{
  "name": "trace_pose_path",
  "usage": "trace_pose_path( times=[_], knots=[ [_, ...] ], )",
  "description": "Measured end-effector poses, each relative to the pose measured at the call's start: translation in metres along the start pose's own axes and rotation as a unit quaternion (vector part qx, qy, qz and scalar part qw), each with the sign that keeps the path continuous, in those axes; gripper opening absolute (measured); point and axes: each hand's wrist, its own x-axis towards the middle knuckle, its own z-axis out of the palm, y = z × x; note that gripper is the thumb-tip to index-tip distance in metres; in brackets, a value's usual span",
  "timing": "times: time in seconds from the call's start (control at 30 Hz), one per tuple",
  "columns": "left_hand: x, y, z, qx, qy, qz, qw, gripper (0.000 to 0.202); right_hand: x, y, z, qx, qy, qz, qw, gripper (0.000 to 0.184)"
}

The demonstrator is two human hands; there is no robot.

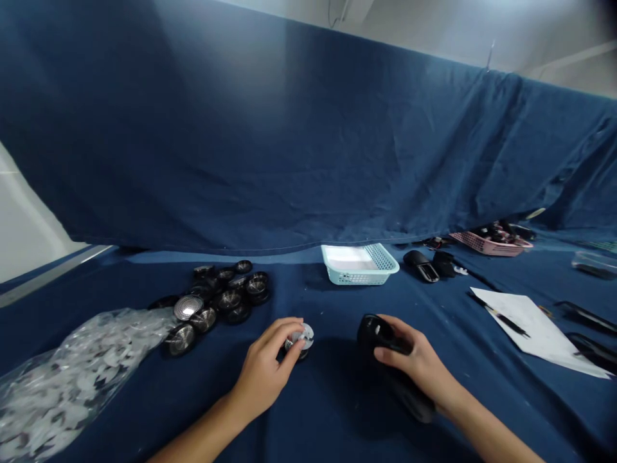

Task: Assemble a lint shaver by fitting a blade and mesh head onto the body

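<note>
My left hand [270,360] is closed at the fingertips around a small round piece with a whitish disc [305,334] on top and a dark rim below, low over the blue cloth. To its right, my right hand [418,360] grips a black elongated handheld device [378,333] with a rounded head. The device is tilted, its lower end towards me; its exact kind does not show. Left of my left hand lies a heap of black round caps [229,299], one of them with a silvery mesh face [187,307]. My fingers partly hide the small round piece.
A clear bag of whitish plastic pieces [81,379] lies at the left. A light-blue basket [361,278] stands in front of the hanging blue curtain [270,141]. Black device parts [421,265], a pink basket [491,247] and a white sheet [535,328] with a dark pen-like item are at the right.
</note>
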Motion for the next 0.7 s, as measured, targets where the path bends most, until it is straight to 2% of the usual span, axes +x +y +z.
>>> trace_pose_path(
  times=[0.07,0.13,0.2,0.37,0.57,0.7],
  knots=[
    [0.0,0.0,0.0,-0.002,-0.004,-0.002,1.0,0.02,0.0,0.0,-0.003,-0.019,0.066,-0.035,0.997,0.066],
    [0.001,0.0,0.0,-0.005,-0.007,-0.007,1.0,0.02,-0.001,0.001,-0.004,-0.012,0.096,-0.045,0.994,0.065],
    [0.002,0.001,-0.001,-0.008,-0.013,-0.01,1.0,0.022,-0.002,0.004,-0.003,-0.033,0.073,-0.056,0.995,0.063],
    [0.006,0.012,-0.002,-0.015,-0.025,-0.022,0.999,0.026,0.0,0.016,0.008,-0.079,-0.029,-0.071,0.994,0.063],
    [0.026,0.046,0.005,-0.036,-0.045,-0.039,0.998,0.033,0.012,0.025,0.019,-0.132,-0.063,-0.135,0.98,0.059],
    [0.047,0.062,0.02,-0.023,-0.076,0.004,0.997,0.03,0.018,0.029,0.022,-0.115,-0.066,-0.151,0.979,0.058]
  ],
)
